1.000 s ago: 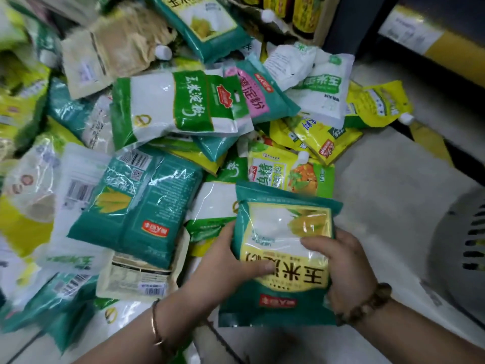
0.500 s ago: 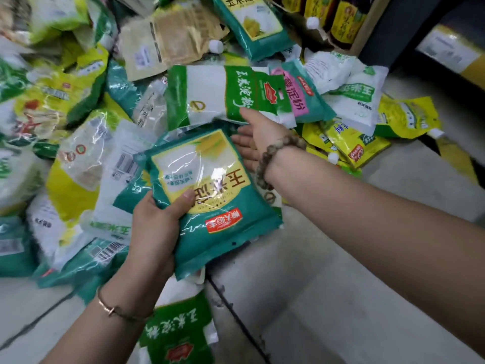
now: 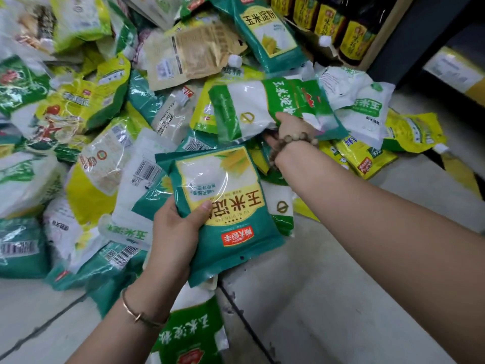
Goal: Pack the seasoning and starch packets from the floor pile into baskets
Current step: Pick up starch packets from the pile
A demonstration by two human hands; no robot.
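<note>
The left hand point(image 3: 174, 232) grips a teal-and-yellow starch packet point(image 3: 231, 206) at its left edge, thumb on the front face, and holds it over the near edge of the pile of packets point(image 3: 86, 158) on the floor point(image 3: 328, 298). The right hand point(image 3: 290, 126) pinches the lower edge of a green-and-white packet point(image 3: 252, 109) in the pile, thumb on top and fingers beneath. Dark bottles point(image 3: 349, 30) stand on a shelf behind the pile.
</note>
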